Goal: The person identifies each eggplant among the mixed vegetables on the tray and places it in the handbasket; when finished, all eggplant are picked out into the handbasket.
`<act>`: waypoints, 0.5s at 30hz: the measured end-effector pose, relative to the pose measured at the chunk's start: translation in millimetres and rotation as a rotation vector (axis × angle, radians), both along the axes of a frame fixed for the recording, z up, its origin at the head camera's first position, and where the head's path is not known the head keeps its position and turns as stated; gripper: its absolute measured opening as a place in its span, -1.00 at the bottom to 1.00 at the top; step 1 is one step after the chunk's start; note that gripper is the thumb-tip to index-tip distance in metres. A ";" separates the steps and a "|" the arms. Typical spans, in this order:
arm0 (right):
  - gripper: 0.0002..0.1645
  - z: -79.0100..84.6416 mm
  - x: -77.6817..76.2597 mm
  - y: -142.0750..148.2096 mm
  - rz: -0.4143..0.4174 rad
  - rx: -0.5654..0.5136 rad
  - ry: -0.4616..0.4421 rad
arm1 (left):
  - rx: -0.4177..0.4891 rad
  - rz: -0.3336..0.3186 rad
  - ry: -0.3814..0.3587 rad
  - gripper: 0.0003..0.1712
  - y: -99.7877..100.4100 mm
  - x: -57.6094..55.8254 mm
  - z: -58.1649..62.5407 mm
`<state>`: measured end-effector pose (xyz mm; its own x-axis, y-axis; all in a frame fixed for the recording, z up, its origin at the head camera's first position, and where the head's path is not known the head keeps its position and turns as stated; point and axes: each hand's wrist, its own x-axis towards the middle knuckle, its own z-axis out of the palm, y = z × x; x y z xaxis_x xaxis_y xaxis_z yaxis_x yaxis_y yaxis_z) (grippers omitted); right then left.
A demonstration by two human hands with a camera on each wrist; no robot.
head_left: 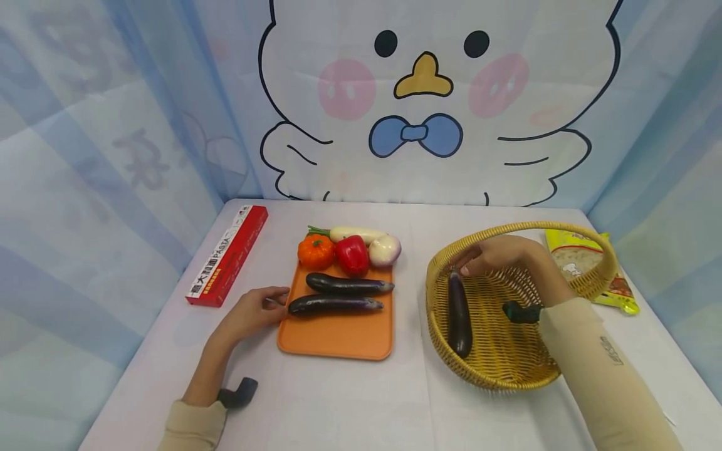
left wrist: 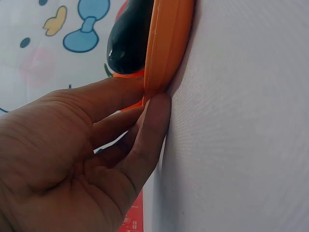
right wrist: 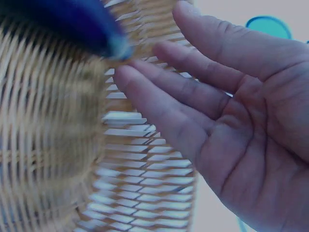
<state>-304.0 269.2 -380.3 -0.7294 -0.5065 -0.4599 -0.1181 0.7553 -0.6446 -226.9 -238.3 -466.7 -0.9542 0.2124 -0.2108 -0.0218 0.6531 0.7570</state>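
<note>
An orange tray (head_left: 333,338) carries two eggplants (head_left: 350,285) lying side by side. Its left rim is pinched between the thumb and fingers of my left hand (head_left: 254,316), and the left wrist view shows that hand (left wrist: 96,140) at the rim close up. Inside the wicker basket (head_left: 507,369), a third eggplant (head_left: 459,316) lies along the left side. My right hand (head_left: 496,254) is within the basket beside that eggplant's upper end. In the right wrist view, the fingers of the right hand (right wrist: 227,106) are extended, apart from the eggplant's tip (right wrist: 118,46).
At the tray's far end sit an orange pumpkin (head_left: 316,252), a red bell pepper (head_left: 352,255), a white radish (head_left: 358,234) and a white-purple round vegetable (head_left: 385,250). A red pasta box (head_left: 228,257) lies at left. Behind the basket's arched handle (head_left: 524,225) is a yellow packet (head_left: 620,294).
</note>
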 end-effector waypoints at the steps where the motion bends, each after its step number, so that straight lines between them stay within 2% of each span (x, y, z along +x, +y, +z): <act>1: -0.51 5.2 3.6 -2.5 0.007 0.008 0.023 | 0.001 -0.006 0.004 -0.40 -0.1 -0.2 -0.6; 8: -0.50 37.1 42.4 -21.5 0.058 -0.017 0.173 | -0.006 0.001 -0.005 -0.41 -2.3 0.9 -5.4; 12: -0.48 50.9 72.5 -28.0 0.106 -0.079 0.241 | -0.012 -0.003 0.002 -0.40 -2.3 -0.2 -4.9; 15: -0.48 60.9 97.3 -34.5 0.175 -0.139 0.348 | -0.018 -0.007 0.007 -0.40 -2.6 -2.1 -1.9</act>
<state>-206.7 234.7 -319.4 -0.7269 -0.6763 -0.1193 -0.4659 0.6133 -0.6378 -229.0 -240.8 -468.6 -0.9541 0.2150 -0.2082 -0.0124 0.6668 0.7452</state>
